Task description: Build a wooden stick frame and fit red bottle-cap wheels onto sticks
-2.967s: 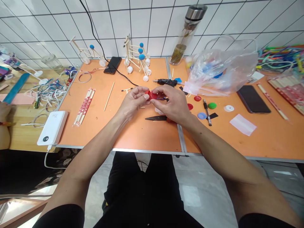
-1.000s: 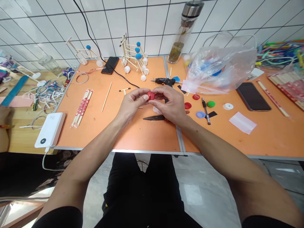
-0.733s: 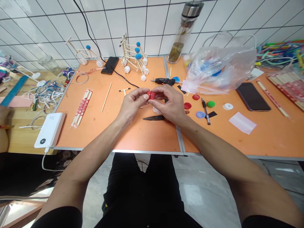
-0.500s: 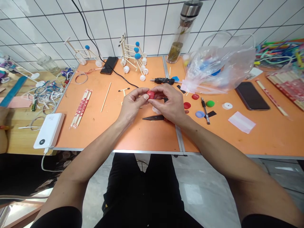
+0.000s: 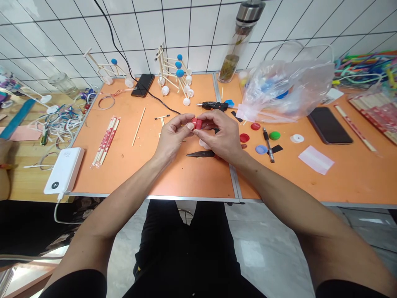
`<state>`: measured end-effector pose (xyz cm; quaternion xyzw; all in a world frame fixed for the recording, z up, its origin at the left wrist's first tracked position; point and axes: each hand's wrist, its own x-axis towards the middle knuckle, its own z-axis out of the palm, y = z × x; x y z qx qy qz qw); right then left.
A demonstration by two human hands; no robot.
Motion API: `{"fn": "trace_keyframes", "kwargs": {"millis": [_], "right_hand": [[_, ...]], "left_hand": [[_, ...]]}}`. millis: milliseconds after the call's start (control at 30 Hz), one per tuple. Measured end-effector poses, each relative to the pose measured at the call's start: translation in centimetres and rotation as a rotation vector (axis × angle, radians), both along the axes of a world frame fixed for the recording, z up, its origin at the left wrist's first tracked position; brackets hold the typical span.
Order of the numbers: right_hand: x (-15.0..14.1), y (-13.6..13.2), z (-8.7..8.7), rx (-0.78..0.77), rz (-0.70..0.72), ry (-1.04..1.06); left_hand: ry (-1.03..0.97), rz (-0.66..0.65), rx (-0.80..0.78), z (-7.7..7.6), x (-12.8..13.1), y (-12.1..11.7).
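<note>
The left hand [image 5: 173, 134] and right hand [image 5: 222, 134] meet over the orange table [image 5: 186, 178], their fingertips pinching a red bottle cap [image 5: 197, 123] from both sides. Just below the hands, at six o'clock, lies a dark pointed blade [image 5: 198, 154]. A black hot glue gun [image 5: 213, 106] sits at twelve o'clock, a clear plastic bag [image 5: 285, 89] at two o'clock, paper-wrapped chopsticks [image 5: 105, 141] at nine o'clock, and a white power bank [image 5: 64, 170] at eight o'clock near the table's edge.

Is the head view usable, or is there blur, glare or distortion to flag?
In the head view, the wide lens bends the white tile wall and the table's front edge; light is even, with glare on the plastic bag and grey floor; the left hand and right hand show no obvious blur.
</note>
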<state>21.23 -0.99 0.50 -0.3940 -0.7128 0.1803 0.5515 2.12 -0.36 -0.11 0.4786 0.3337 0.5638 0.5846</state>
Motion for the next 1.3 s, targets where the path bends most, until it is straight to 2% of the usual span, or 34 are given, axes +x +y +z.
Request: {"fn": "trace_keyframes", "kwargs": {"millis": [267, 467, 667, 933, 1100, 1300], "right_hand": [[-0.2, 0.2, -0.2, -0.02, 0.037, 0.074], [0.1, 0.3, -0.1, -0.041, 0.123, 0.153], [0.2, 0.0, 0.3, -0.119, 0.116, 0.135], [0.2, -0.1, 0.4, -0.105, 0.092, 0.098], [0.6, -0.1, 0.3, -0.051, 0.078, 0.001], [0.7, 0.0, -0.1, 0.111, 0.025, -0.172]], "left_hand": [[-0.01, -0.007, 0.03, 0.3, 0.1, -0.1], [0.0, -0.018, 0.088, -0.3, -0.2, 0.3], [-0.01, -0.021, 0.093, -0.4, -0.3, 0.4], [0.008, 0.001, 0.118, 0.1, -0.4, 0.1], [0.054, 0.006, 0.119, 0.2, -0.5, 0.0], [0.045, 0.025, 0.106, 0.7, -0.1, -0.2]]}}
